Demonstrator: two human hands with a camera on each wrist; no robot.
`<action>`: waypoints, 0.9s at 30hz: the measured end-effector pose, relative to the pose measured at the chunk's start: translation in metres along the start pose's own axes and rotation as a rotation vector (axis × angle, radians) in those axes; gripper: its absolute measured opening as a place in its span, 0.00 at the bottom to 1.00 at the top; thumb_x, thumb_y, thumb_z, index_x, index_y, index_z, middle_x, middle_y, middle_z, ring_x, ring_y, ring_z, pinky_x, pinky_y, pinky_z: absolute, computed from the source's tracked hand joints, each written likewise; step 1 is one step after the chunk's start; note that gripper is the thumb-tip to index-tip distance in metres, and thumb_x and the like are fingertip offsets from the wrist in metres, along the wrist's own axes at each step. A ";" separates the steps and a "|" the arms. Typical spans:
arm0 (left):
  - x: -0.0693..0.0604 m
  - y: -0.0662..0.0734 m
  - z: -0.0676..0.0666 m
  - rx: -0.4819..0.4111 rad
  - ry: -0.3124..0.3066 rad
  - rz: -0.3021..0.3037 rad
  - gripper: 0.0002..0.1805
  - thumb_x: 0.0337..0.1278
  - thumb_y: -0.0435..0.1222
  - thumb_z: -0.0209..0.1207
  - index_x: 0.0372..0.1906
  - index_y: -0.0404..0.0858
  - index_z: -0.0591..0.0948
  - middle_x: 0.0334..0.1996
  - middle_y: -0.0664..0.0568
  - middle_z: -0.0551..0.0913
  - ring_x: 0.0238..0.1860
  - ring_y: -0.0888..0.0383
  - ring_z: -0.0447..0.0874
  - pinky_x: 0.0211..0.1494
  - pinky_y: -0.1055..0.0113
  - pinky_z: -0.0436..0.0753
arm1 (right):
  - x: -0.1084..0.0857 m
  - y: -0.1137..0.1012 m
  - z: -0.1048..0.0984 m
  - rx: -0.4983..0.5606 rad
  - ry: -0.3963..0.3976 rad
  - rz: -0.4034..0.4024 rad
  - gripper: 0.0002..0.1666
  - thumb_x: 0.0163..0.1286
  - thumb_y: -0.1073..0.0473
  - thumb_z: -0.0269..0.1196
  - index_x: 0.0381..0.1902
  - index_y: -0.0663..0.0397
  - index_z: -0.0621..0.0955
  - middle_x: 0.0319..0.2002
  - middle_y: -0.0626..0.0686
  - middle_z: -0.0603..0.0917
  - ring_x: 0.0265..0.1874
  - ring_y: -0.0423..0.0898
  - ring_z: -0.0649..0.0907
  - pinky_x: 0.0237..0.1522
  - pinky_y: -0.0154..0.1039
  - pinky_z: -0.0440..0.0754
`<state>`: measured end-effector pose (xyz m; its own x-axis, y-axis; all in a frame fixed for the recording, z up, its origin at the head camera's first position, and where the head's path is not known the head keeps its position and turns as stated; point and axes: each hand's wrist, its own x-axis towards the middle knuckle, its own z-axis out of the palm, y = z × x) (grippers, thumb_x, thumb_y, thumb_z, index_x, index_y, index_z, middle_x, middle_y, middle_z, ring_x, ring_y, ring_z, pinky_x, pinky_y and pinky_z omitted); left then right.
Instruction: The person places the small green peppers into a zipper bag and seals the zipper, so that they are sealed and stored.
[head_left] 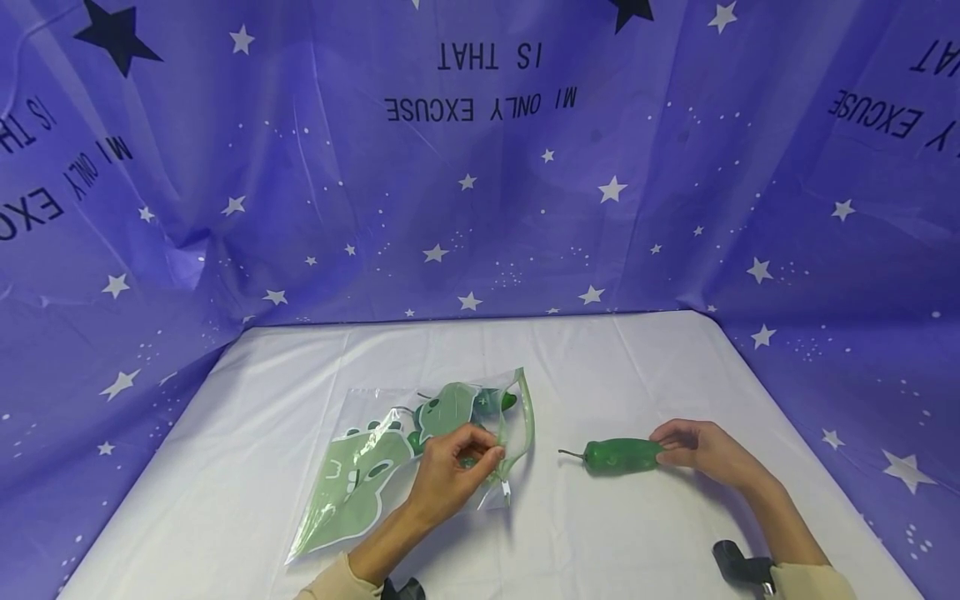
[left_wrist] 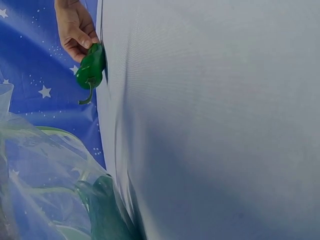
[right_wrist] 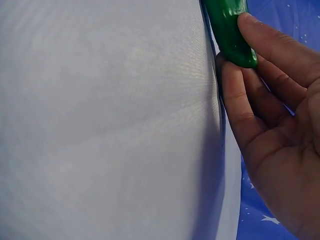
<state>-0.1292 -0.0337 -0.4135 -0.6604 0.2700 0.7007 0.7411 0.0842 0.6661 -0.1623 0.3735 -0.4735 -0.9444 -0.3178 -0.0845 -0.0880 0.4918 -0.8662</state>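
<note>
White table [head_left: 607, 367], starry purple backdrop [head_left: 465, 208]. On my feed the left hand [head_left: 453, 467] pinches a clear bag [head_left: 341, 500] at its mouth, green peppers [head_left: 510, 402] inside; right hand [head_left: 705, 452] grips another pepper [head_left: 621, 456] just outside.

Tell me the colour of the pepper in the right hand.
The pepper is green; it shows best in the head view.

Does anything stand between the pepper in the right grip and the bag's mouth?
Nothing visible does: only white cloth shows between the green pepper, pinched in the right grip, and the bag. The left grip pinches the bag at its opening.
</note>
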 end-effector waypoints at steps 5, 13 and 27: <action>0.000 0.000 0.000 -0.005 0.001 -0.004 0.09 0.43 0.17 0.64 0.29 0.30 0.78 0.23 0.42 0.83 0.22 0.56 0.83 0.24 0.70 0.82 | -0.001 -0.001 -0.001 -0.004 0.010 0.002 0.19 0.60 0.59 0.68 0.46 0.64 0.80 0.40 0.57 0.85 0.40 0.41 0.83 0.43 0.33 0.80; -0.001 0.001 0.000 -0.006 0.001 -0.002 0.09 0.44 0.18 0.64 0.30 0.30 0.78 0.23 0.42 0.83 0.22 0.56 0.83 0.24 0.70 0.82 | -0.002 -0.004 -0.001 -0.108 0.127 0.021 0.19 0.59 0.53 0.69 0.45 0.56 0.83 0.39 0.51 0.86 0.39 0.40 0.83 0.42 0.33 0.78; -0.001 0.001 -0.002 -0.020 0.000 0.006 0.09 0.44 0.17 0.64 0.30 0.30 0.78 0.23 0.42 0.83 0.21 0.55 0.83 0.23 0.70 0.82 | -0.001 -0.009 -0.002 -0.063 0.313 0.046 0.21 0.60 0.50 0.68 0.46 0.57 0.83 0.39 0.52 0.87 0.38 0.46 0.85 0.37 0.35 0.81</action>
<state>-0.1279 -0.0358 -0.4135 -0.6558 0.2700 0.7050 0.7427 0.0633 0.6666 -0.1607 0.3707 -0.4645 -0.9986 -0.0342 0.0410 -0.0530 0.5522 -0.8320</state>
